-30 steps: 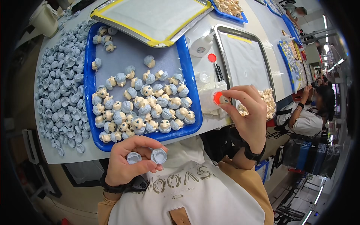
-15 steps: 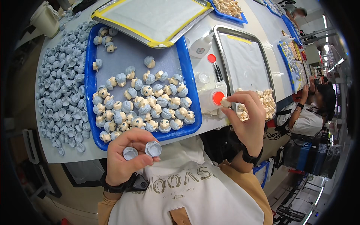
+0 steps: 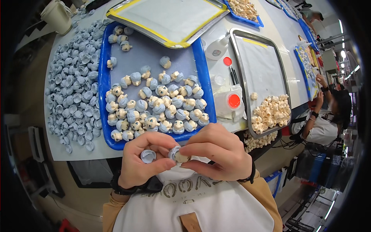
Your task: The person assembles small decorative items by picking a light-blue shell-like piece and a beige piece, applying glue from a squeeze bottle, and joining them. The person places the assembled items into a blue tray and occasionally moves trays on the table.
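While both hands meet close to the chest, the left hand and the right hand close together on one small doll head, a cream face piece seated in a blue-grey hair cap. Thumb and forefinger of each hand pinch it from opposite sides, so the grip is nearly fully closed around the part. Just left of that pinch, a spare blue-grey hair cap rests in the curled left fingers, hollow side up. Directly beyond the grip lies a blue tray, touching distance past the knuckles, carrying many finished heads in loose rows. Further left of the tray, a large heap of loose hair caps covers the table. Beyond and to the right of the grip stand a white jar with a red lid and a metal tray holding bare cream face pieces. Well to the right, another person works at the same table.
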A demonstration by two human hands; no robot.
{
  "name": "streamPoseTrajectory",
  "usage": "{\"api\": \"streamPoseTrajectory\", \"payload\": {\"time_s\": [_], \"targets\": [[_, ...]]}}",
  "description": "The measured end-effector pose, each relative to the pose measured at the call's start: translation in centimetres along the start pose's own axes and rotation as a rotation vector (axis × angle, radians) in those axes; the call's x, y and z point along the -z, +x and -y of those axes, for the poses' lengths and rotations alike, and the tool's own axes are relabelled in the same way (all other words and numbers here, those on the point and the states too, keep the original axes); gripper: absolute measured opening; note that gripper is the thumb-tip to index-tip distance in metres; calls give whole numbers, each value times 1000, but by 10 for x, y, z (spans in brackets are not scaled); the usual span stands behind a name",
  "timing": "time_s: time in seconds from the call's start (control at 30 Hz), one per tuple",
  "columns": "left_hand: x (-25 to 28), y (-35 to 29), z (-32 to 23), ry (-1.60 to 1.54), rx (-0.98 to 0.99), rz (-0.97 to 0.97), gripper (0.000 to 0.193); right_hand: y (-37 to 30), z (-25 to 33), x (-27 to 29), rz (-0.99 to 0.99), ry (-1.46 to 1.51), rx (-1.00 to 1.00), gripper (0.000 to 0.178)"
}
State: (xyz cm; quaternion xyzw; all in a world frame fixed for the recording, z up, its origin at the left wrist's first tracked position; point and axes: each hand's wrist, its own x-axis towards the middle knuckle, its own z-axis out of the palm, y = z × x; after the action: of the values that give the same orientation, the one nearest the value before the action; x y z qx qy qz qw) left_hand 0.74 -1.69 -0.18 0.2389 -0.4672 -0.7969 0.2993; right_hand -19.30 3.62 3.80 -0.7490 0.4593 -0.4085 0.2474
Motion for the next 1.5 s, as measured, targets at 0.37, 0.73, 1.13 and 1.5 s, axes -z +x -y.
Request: {"api": "streamPoseTrajectory", "payload": {"time_s": [0.37,0.73,1.13,1.5], "targets": [[4,-4,6,107,-83,19,25,-3,5,-7,36,-57,25,31],[-2,-7,-1,-77,96,-114,18,6,-4,-40,-174,-363,142,37],[17,-14,-18,-405,-292,-279,25,16,-14,-39,-82,-517,-283,47],[10,-8,-8,-97,-84,-17,29,-56,-66,109,-166,-839,-725,23]]}}
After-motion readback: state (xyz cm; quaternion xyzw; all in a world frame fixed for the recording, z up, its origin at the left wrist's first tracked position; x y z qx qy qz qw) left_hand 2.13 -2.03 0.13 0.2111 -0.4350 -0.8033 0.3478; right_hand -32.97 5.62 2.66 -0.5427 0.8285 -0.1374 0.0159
